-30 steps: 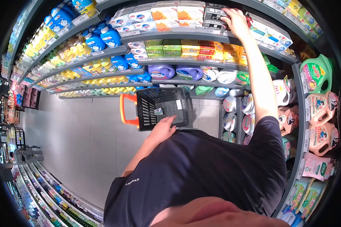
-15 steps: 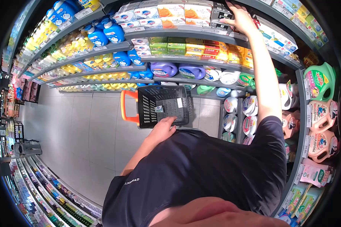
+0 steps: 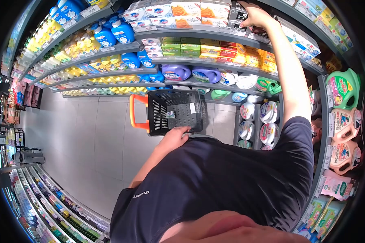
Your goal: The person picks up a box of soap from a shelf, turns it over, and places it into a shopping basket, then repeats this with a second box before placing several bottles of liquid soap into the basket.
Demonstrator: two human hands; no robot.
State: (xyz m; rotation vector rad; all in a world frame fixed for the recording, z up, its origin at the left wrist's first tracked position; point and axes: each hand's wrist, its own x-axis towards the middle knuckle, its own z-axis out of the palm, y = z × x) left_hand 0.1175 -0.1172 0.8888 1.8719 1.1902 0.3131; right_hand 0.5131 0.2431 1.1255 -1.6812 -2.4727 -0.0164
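Observation:
On the upper shelf, my right hand (image 3: 256, 16) has its thumb against the front of a small black box (image 3: 237, 14) and its fingers over the top. The box stands in a row beside orange-and-white soap boxes (image 3: 215, 14). Dark brown boxes (image 3: 260, 33) lie below my right hand. Lower down, my left hand (image 3: 175, 137) is curled over the near rim of a black shopping basket (image 3: 153, 121) with an orange handle (image 3: 138, 111). A small white-and-green packet (image 3: 170, 115) lies inside the basket.
Shelves of boxed soaps (image 3: 190, 47), purple jugs (image 3: 176, 73) and blue pump bottles (image 3: 122, 31) curve ahead. Large green and peach jugs (image 3: 346, 121) stand at the right. A grey tiled floor (image 3: 81, 133) spreads to the left, with another shelf (image 3: 48, 206) at lower left.
My right arm has shifted slightly to the right, and more of the dark brown boxes shows under the hand. My left hand stays on the basket rim.

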